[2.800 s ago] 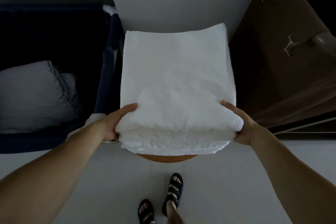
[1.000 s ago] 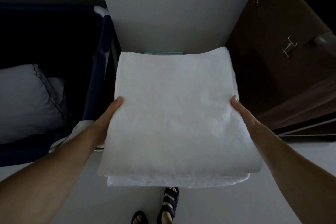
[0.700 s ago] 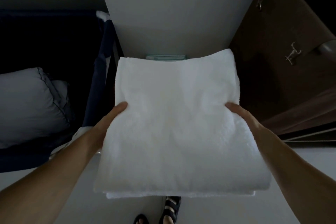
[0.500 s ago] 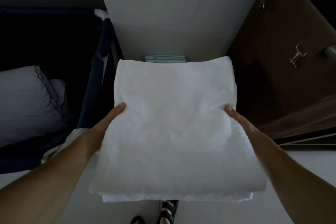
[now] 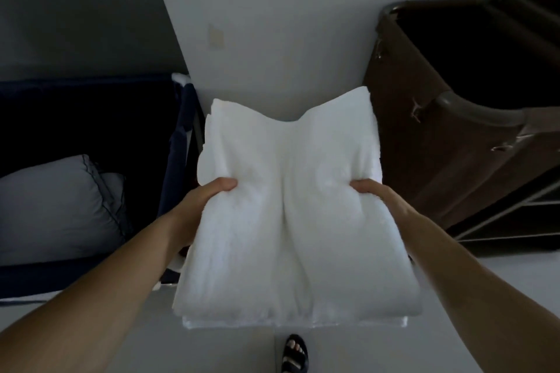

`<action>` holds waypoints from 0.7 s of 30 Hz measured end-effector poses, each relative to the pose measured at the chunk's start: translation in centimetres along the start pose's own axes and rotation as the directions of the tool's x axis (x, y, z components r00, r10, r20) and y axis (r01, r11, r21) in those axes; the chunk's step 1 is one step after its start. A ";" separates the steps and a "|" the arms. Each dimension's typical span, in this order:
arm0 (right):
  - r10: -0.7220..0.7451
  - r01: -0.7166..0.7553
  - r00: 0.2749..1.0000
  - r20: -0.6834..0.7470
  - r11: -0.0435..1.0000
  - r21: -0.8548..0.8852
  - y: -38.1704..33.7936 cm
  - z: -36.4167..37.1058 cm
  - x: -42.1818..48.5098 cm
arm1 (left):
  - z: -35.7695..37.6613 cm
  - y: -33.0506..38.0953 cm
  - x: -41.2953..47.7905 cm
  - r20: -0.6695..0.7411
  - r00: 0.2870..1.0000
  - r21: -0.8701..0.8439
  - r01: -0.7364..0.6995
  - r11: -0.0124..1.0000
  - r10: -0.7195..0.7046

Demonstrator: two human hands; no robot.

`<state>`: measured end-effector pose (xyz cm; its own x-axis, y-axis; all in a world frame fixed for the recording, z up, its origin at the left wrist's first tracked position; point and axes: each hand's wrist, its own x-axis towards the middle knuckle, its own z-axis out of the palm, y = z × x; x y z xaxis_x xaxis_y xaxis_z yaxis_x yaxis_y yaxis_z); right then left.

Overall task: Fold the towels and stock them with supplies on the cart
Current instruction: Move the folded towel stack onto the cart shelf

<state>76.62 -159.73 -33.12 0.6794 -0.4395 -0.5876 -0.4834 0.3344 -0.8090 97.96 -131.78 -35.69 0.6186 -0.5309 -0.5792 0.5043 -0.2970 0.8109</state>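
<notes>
both hands, left hand (image 5: 197, 209) and right hand (image 5: 381, 197), pinch the folded towel (image 5: 291, 221) at its sides, creasing its middle, left of the brown cart (image 5: 454, 142).

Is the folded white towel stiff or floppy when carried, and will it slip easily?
Probably floppy: the towel sags in a crease between the left hand and right hand. Likely not slippery: its surface looks fluffy. Its layers, visible at the near edge, might slide apart.

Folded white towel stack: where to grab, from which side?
Its two side edges, about midway, one hand from each side, as the left hand and right hand grip the towel stack now. It is wide and limp, creased down the middle; a one-sided hold would likely let it flop.
</notes>
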 end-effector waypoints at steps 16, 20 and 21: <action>-0.236 0.321 0.922 -0.307 0.909 0.266 5.4 -8.5 -23.5 | 18.4 1.3 -20.2 0.107 0.917 0.132 -0.397 0.908 0.385; -0.236 0.367 0.889 -0.393 0.880 0.301 8.1 -16.5 -27.7 | 27.5 -0.4 -21.7 0.147 0.897 0.148 -0.438 0.887 0.418; -0.236 0.381 0.877 -0.419 0.874 0.304 8.8 -18.9 -28.6 | 30.1 -1.0 -21.8 0.171 0.890 0.148 -0.448 0.882 0.424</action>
<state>42.46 -159.94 -23.73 0.4785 -0.8136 -0.3302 0.0038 0.3780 -0.9258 65.81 -143.80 -21.33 0.6609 -0.7338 -0.1574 0.0785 -0.1410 0.9869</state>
